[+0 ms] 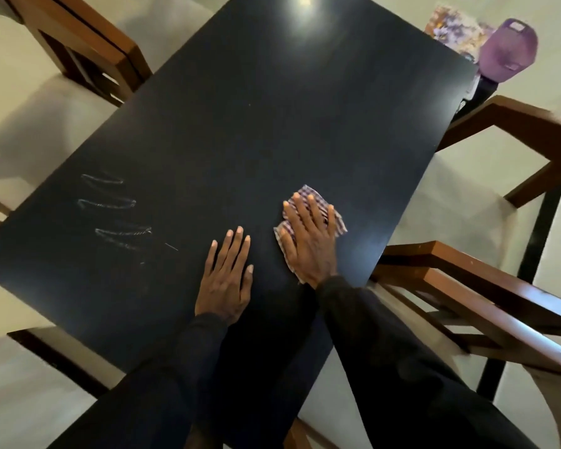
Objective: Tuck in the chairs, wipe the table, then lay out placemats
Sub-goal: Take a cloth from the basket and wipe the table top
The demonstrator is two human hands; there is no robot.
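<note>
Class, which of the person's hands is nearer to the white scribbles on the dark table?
Left. The left hand lies flat just right of the scribbles; the right hand presses the cloth farther right.

The table [240,124] is very dark, almost black. White scribbles [110,205] are on its left side. The cloth [306,191] has little red and white checks. The chairs [467,286] are brown. Far right, the cap [507,50] is purple.
</note>
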